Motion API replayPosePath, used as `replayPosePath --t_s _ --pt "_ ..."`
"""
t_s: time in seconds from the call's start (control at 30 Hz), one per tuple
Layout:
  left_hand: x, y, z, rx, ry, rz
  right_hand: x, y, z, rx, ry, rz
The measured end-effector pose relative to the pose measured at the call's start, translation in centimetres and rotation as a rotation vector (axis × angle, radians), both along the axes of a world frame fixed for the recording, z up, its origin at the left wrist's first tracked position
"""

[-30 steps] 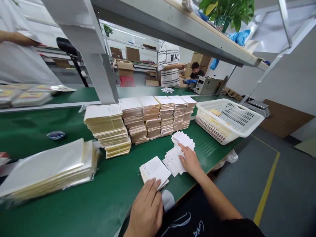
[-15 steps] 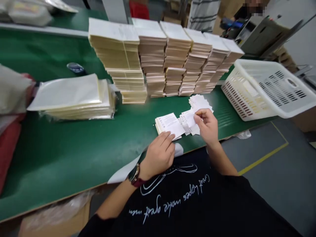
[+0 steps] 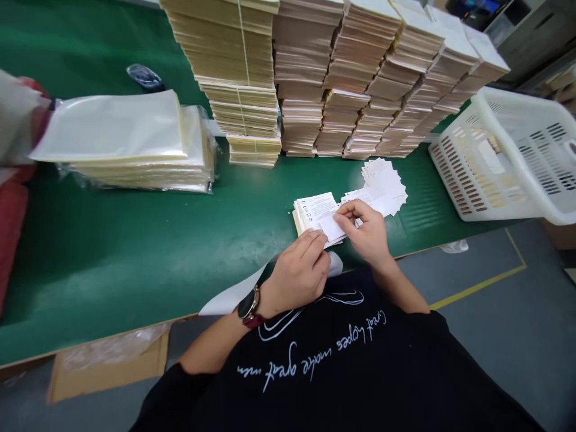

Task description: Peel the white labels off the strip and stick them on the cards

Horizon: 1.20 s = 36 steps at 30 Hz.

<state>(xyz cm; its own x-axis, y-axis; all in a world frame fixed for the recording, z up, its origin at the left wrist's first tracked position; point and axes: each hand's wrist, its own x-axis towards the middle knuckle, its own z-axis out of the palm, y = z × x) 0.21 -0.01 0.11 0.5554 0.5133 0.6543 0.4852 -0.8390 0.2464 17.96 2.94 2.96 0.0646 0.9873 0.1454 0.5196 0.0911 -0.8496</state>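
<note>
A small stack of white printed cards lies on the green table in front of me. Its lower edge is under the bent fingertips of my left hand, which wears a watch; the thumb is hidden. A blank-looking white paper slip rests over the stack's right part, pinched at its upper right between thumb and forefinger of my right hand. Just beyond that hand, a fanned pile of white slips spreads over the table.
Tall stacks of paper sheets stand along the back. To the left are plastic-wrapped sheets and a dark blue oval object. A white perforated basket sits at the right edge of the green table.
My right hand has moved left from the fanned pile to the printed stack, bringing a slip over it. My left hand stays at the stack's lower edge. The camera view has tilted down.
</note>
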Motion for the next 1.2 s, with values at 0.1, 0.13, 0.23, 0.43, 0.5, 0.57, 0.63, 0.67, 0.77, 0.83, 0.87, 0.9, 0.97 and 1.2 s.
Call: replayPosePath --t_s 0.1,0.13,0.23,0.43,0.5,0.57,0.63,0.67,0.77,0.83,0.87,0.9,0.97,1.2 --pt "0.0 0.0 0.0 0.007 0.006 0.000 -0.1 0.0 -0.1 -0.006 -0.016 -0.008" --pt "0.0 0.0 -0.1 0.006 0.013 -0.005 -0.1 -0.1 -0.2 -0.003 -0.032 -0.008" --pt "0.0 0.0 -0.2 -0.011 0.044 -0.021 -0.4 -0.3 -0.5 0.065 -0.198 -0.001" --pt "-0.1 0.1 -0.3 -0.018 0.068 -0.031 -0.1 -0.1 0.3 0.050 -0.664 -0.032" --pt "-0.2 -0.1 -0.1 -0.010 0.055 -0.025 0.4 0.1 0.5 -0.082 -0.652 -0.025" --pt "-0.3 -0.2 0.0 -0.006 0.037 -0.009 0.8 0.3 0.3 -0.203 -0.517 0.028" --pt "-0.4 -0.3 -0.2 0.012 0.017 0.008 1.0 0.7 -0.4 -0.221 -0.300 0.066" --pt "-0.4 -0.2 -0.3 0.029 0.002 0.027 0.9 1.1 -0.8 -0.225 -0.189 0.069" --pt "-0.5 0.1 -0.7 0.065 -0.028 0.050 0.8 2.2 -1.7 -0.225 0.061 0.067" --pt "-0.4 0.1 -0.9 0.074 -0.039 0.057 0.8 2.5 -1.8 -0.200 0.089 0.057" --pt "-0.4 0.1 -0.9 0.071 -0.038 0.059 0.8 2.6 -1.7 -0.186 0.067 0.053" --pt "-0.3 0.2 -1.0 0.073 -0.046 0.063 0.8 2.5 -1.6 -0.175 0.035 0.053" --pt "-0.2 0.3 -1.0 0.089 -0.075 0.064 0.8 2.2 -1.1 -0.159 -0.026 0.054" --pt "-0.1 0.4 0.3 0.073 -0.058 0.038 1.6 1.4 -0.2 0.123 -0.326 -0.053"
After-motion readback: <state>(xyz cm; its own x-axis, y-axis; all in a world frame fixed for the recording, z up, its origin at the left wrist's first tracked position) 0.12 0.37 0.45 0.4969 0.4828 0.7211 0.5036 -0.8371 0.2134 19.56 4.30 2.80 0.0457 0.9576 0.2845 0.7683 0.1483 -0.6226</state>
